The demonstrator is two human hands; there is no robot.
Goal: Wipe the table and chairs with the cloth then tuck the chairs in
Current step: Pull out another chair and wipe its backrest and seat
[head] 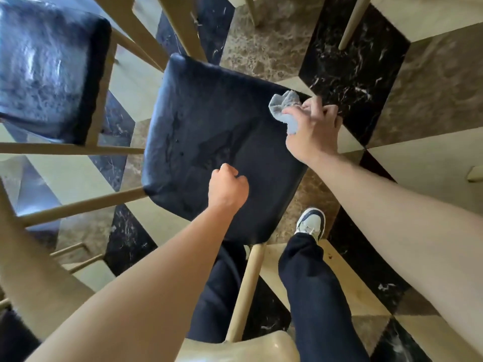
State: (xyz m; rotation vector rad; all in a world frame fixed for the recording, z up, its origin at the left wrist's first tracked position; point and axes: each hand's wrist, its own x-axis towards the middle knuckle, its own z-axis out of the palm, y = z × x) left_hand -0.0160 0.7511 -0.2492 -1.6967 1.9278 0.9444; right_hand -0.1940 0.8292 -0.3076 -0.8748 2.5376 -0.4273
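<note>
I look straight down on a chair with a dark blue padded seat (pixel 209 131) and pale wooden legs. My right hand (pixel 313 129) grips a crumpled light grey cloth (pixel 283 107) at the seat's far right corner, the cloth touching the edge. My left hand (pixel 228 188) hovers as a closed fist over the near part of the seat, holding nothing. The seat shows damp streaks near its middle. No table top is in view.
A second dark blue chair seat (pixel 49 69) stands at the upper left, with pale wooden rails (pixel 78 148) between the two. The chair's backrest top (pixel 243 348) is at the bottom. My dark trousers and white shoe (pixel 311 223) stand on patterned marble floor (pixel 352 69).
</note>
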